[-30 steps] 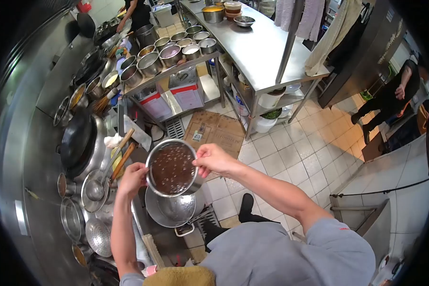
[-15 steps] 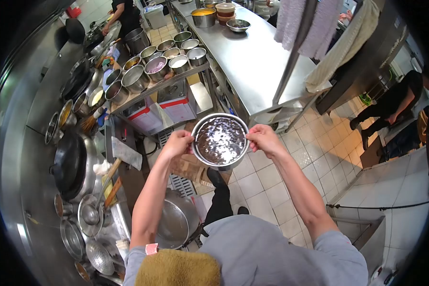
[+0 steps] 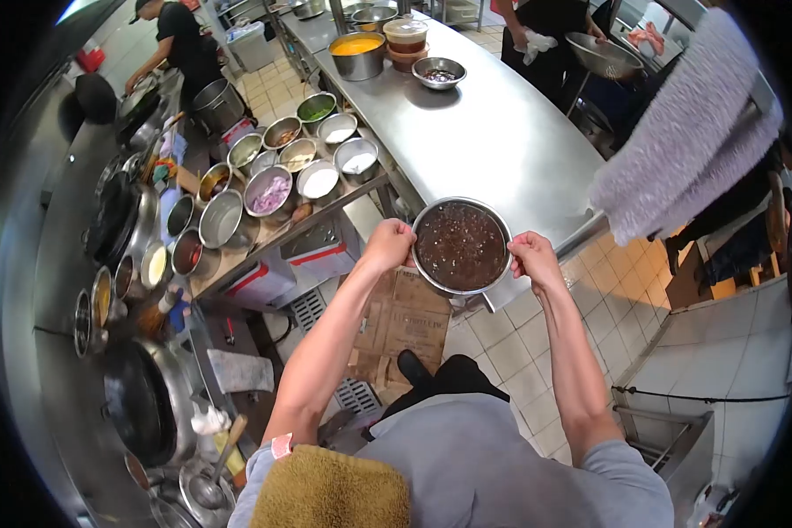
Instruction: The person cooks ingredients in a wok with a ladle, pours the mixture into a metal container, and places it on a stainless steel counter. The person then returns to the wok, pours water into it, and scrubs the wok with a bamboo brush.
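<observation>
By the steel counter's near end, pot of dark liquid sits between left hand and right hand, fingers pinching opposite rim sides.

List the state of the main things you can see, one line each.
Steel pot, uncovered, dark liquid inside, held up
Left hand, closed on pot rim
Right hand, closed on pot rim
Pot of orange liquid, uncovered
Upper plastic tub, lid on
Lilac towels, hanging
Flattened cardboard, on floor

Round metal pot, roughly upright; flecked brown liquid inside; held between left hand and right hand.
</observation>
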Demonstrator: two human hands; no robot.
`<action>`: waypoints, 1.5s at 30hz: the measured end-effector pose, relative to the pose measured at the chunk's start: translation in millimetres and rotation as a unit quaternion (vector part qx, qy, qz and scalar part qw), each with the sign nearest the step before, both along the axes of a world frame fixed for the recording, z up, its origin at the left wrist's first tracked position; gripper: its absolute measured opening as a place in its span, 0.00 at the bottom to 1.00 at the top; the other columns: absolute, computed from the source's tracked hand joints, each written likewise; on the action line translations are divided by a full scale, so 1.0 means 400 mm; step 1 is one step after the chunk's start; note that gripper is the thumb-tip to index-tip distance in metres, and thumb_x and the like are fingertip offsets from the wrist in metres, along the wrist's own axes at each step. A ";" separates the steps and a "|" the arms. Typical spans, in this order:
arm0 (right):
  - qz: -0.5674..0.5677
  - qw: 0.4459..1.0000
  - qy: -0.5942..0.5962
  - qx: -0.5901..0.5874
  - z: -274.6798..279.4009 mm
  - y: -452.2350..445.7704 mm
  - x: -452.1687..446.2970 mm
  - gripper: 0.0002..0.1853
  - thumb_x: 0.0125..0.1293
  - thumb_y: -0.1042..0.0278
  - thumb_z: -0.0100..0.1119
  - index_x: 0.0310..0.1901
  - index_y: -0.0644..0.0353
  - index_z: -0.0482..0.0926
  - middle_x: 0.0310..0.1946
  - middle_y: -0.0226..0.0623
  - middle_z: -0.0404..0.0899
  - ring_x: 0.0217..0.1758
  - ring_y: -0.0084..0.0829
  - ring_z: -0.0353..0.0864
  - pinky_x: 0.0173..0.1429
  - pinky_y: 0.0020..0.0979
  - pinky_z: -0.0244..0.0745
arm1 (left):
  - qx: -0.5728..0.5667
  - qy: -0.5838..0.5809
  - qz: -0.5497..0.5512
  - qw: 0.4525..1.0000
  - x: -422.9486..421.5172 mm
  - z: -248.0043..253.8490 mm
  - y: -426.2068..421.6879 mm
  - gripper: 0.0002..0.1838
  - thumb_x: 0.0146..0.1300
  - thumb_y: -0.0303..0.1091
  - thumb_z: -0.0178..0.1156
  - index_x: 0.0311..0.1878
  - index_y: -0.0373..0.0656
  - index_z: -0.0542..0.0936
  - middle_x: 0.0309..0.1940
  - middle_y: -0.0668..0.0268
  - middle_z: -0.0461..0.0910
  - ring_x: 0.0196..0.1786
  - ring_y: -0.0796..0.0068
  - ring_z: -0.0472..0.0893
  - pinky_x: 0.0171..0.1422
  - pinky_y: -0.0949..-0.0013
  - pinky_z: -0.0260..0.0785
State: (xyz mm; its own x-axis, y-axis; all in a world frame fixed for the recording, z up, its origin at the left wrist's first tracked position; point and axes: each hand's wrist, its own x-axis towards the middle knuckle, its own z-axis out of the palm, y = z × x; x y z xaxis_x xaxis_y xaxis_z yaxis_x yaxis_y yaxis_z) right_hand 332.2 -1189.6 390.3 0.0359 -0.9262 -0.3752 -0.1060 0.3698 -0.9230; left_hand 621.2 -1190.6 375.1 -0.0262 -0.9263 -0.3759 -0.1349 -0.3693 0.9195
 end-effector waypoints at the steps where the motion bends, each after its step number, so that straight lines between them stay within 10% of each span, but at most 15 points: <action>1: -0.002 1.000 0.000 0.007 -0.011 -0.034 0.001 0.05 0.64 0.73 0.57 0.38 0.66 0.74 0.21 0.32 0.74 0.19 0.21 0.73 0.20 0.23 0.70 | 0.005 -0.002 -0.006 1.000 0.004 -0.009 -0.045 0.05 0.66 0.25 0.55 0.33 0.36 0.74 0.22 0.63 0.76 0.21 0.73 0.77 0.25 0.69 0.76; 18: -0.084 0.996 -0.008 0.020 -0.076 -0.398 0.112 0.05 0.62 0.71 0.60 0.36 0.60 0.73 0.21 0.33 0.74 0.20 0.28 0.78 0.22 0.33 0.80 | -0.020 0.009 -0.079 0.997 0.101 -0.074 -0.531 0.12 0.65 0.31 0.56 0.25 0.39 0.78 0.16 0.71 0.72 0.16 0.78 0.73 0.19 0.72 0.67; 29: -0.168 0.984 -0.055 0.011 -0.105 -0.579 0.248 0.04 0.64 0.75 0.56 0.37 0.65 0.72 0.26 0.41 0.77 0.20 0.34 0.80 0.20 0.36 0.80 | -0.049 0.020 -0.076 0.996 0.243 -0.102 -0.751 0.08 0.66 0.30 0.56 0.45 0.37 0.74 0.23 0.71 0.72 0.22 0.80 0.73 0.27 0.72 0.73; 35: -0.160 0.987 -0.024 0.006 -0.111 -0.683 0.316 0.06 0.66 0.71 0.56 0.34 0.63 0.73 0.23 0.35 0.75 0.21 0.29 0.80 0.24 0.31 0.83 | -0.199 -0.038 -0.012 0.979 0.396 0.067 -0.602 0.14 0.66 0.31 0.59 0.51 0.36 0.74 0.26 0.70 0.74 0.26 0.81 0.74 0.31 0.75 0.68; 45: -0.174 0.980 -0.098 0.020 -0.090 -0.859 0.408 0.05 0.67 0.76 0.53 0.37 0.64 0.67 0.25 0.38 0.73 0.20 0.32 0.79 0.25 0.33 0.85 | 0.024 0.053 0.075 0.995 0.561 0.078 -0.113 0.11 0.66 0.24 0.58 0.50 0.35 0.74 0.28 0.74 0.67 0.28 0.85 0.70 0.32 0.78 0.67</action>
